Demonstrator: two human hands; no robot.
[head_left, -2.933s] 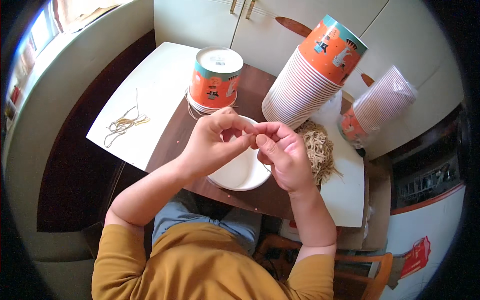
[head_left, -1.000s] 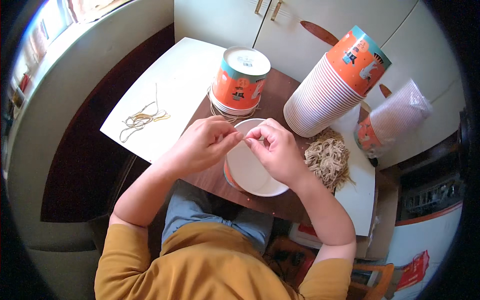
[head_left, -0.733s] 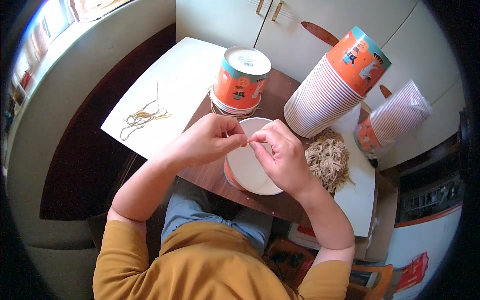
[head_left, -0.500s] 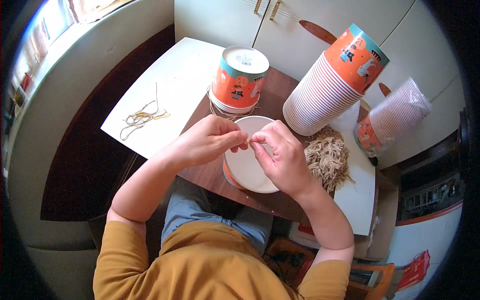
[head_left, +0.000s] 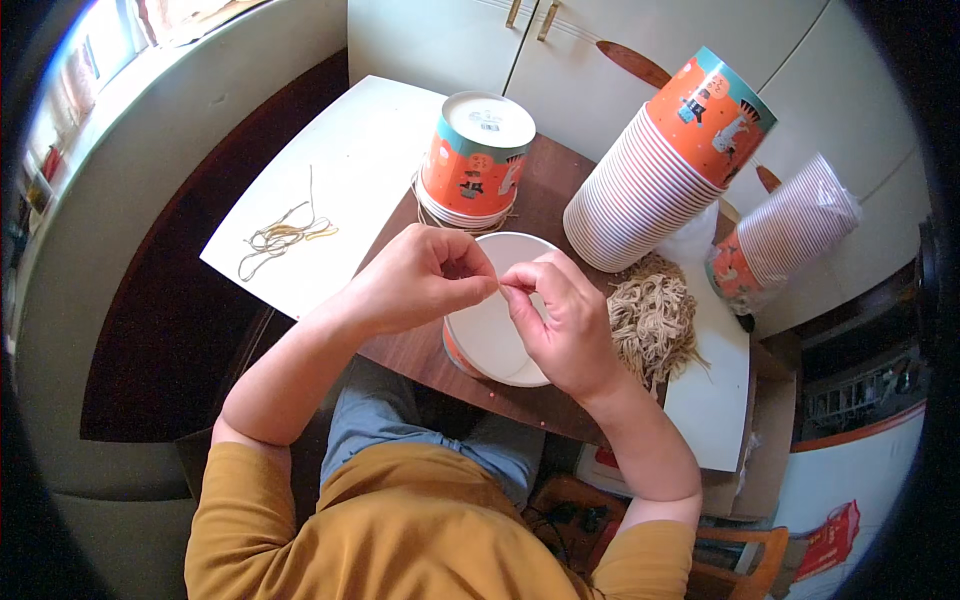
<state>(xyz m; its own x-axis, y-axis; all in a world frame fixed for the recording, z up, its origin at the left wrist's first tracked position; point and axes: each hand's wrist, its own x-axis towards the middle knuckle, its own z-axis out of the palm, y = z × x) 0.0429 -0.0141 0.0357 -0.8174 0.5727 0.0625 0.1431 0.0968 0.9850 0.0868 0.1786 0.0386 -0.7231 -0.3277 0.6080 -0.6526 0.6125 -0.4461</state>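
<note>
My left hand (head_left: 432,280) and my right hand (head_left: 562,318) meet fingertip to fingertip over an open paper bucket (head_left: 492,350), white inside with an orange printed outside. Both are closed in a pinch on a thin tan string, of which hardly anything shows between the fingers. Beyond them an upside-down orange and teal paper bucket (head_left: 476,165) stands on a few nested ones, with loose string around its base. A tangled heap of beige strings (head_left: 655,320) lies right of my right hand.
On the white left part of the table (head_left: 330,130) lies a small bunch of loose strings (head_left: 285,236). A tall, leaning stack of paper buckets (head_left: 650,180) rises at the back right. Beside it is another stack in clear plastic (head_left: 790,225). White cabinets (head_left: 430,45) stand behind.
My left fingers have curled and shifted slightly, and less of the string shows between the fingertips. The right hand holds its pinch almost in place.
</note>
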